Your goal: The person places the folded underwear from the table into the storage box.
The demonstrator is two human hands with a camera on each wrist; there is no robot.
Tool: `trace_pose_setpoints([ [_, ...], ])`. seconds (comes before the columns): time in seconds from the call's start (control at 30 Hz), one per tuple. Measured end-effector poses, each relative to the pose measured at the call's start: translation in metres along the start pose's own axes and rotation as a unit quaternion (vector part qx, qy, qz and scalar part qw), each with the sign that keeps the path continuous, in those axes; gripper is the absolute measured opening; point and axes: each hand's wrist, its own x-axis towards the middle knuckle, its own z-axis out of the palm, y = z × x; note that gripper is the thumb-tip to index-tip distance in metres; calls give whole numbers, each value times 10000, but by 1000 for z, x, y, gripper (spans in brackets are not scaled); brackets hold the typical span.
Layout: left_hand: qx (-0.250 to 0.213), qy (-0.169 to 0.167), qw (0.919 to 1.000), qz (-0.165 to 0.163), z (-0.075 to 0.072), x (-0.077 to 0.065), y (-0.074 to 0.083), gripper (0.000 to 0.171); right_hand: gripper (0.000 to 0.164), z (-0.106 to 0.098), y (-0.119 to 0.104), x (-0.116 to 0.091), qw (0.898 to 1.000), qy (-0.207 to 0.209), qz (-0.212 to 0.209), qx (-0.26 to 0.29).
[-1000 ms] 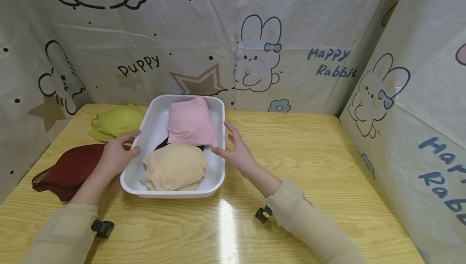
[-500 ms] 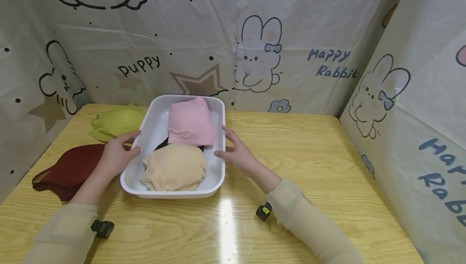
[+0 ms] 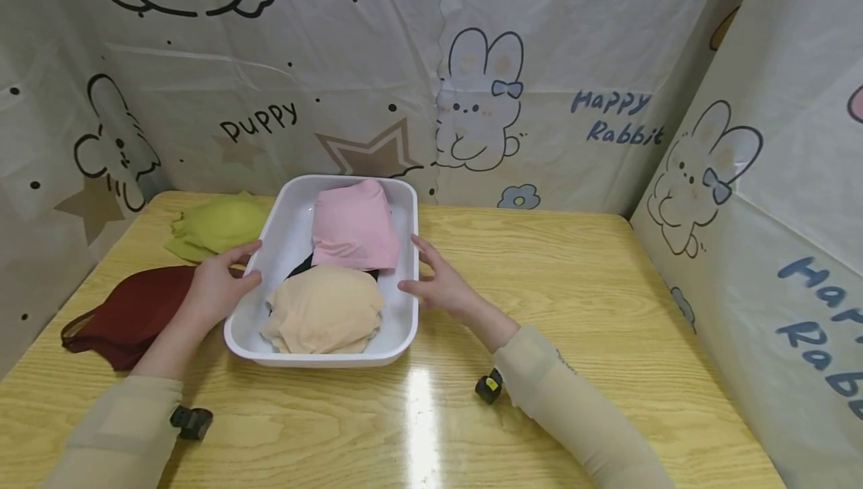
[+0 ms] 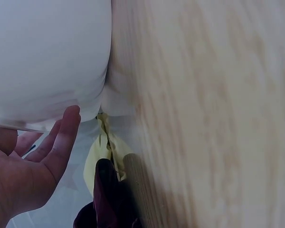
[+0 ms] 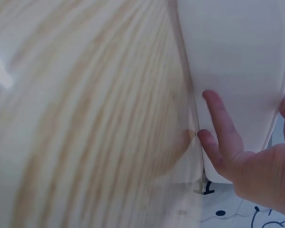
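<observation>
A white plastic bin (image 3: 317, 360) stands on the table between both hands. My left hand (image 3: 219, 287) holds its left side, thumb over the rim and fingers against the outer wall. On the right side my right hand (image 3: 445, 283) holds it likewise; in the right wrist view, spread fingers (image 5: 223, 121) touch the outer wall. Inside lie a folded pink garment (image 3: 353, 223) at the back and a folded beige garment (image 3: 323, 309) at the front. A bit of black fabric (image 3: 301, 266) shows between them, mostly hidden.
Left of the bin, a dark red garment with a thin strap (image 3: 135, 309) lies partly behind my left forearm. A folded yellow-green garment (image 3: 219, 223) lies behind it. The wooden table (image 3: 539, 287) meets printed white sheets (image 3: 377, 62) at the back and sides.
My right hand has closed in on the bin's right wall, its thumb now lying at the rim. The left hand, the bin and the garments look unmoved.
</observation>
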Motion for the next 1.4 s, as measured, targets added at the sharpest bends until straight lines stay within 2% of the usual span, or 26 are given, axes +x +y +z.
trace_pose_setpoints([
  [0.17,-22,15,10000,77,0,1,1,53,89,1,-5,-5,9999,-55,-101,76],
  [0.33,-22,-26,10000,80,0,1,-1,54,88,1,6,1,9998,67,-184,55],
  [0.53,119,-74,9998,133,-3,1,-4,54,88,4,9,3,9996,168,-227,-96],
  [0.8,274,-428,9987,-98,-10,3,-4,57,89,5,9,4,9996,190,-219,-27],
  [1.0,346,-488,9982,-9,-18,0,-5,58,90,5,9,4,9997,207,-162,9],
  [1.27,85,-242,9997,45,-31,-10,-6,61,89,4,8,4,9996,222,-146,-67],
  [1.4,259,-81,9996,-2,-39,-16,-10,62,89,5,9,4,9995,235,-144,-138],
])
